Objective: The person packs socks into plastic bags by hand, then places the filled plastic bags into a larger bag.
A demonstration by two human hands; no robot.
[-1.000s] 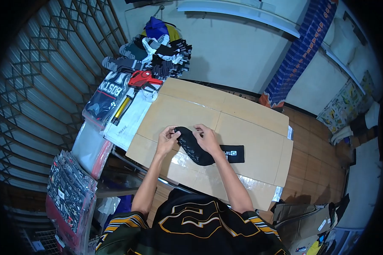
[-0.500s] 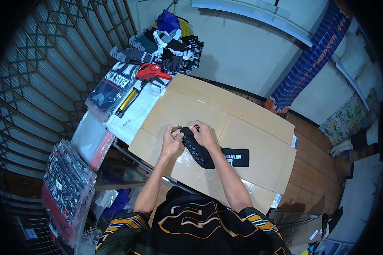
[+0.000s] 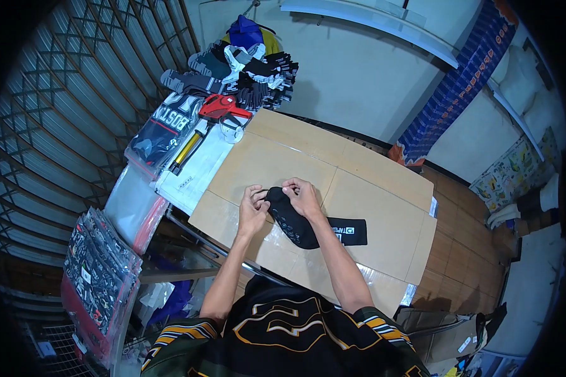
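A black sock (image 3: 294, 227) with small grip marks on its sole lies on the cardboard (image 3: 383, 207). Its cuff, which carries white lettering, stretches to the right under my right forearm. At the toe end, my left hand (image 3: 253, 209) has its fingers curled against the left edge of the sock. My right hand (image 3: 302, 198) pinches the toe from the other side, thumb and forefinger together. Parts of both sets of fingertips are hidden, and the sock's middle is partly covered by my right wrist.
A red tagging gun (image 3: 219, 107), a yellow-and-black tool (image 3: 188, 152) and a bagged jersey (image 3: 160, 135) lie on the white surface at left. Behind them is a heap of socks (image 3: 251, 69). Several packaged garments (image 3: 100, 270) hang at lower left. A metal lattice gate (image 3: 63, 94) runs along the left.
My hands stay at the toe of the sock, with slight finger movement. The view has shifted very slightly; the sock lies nearly where it was.
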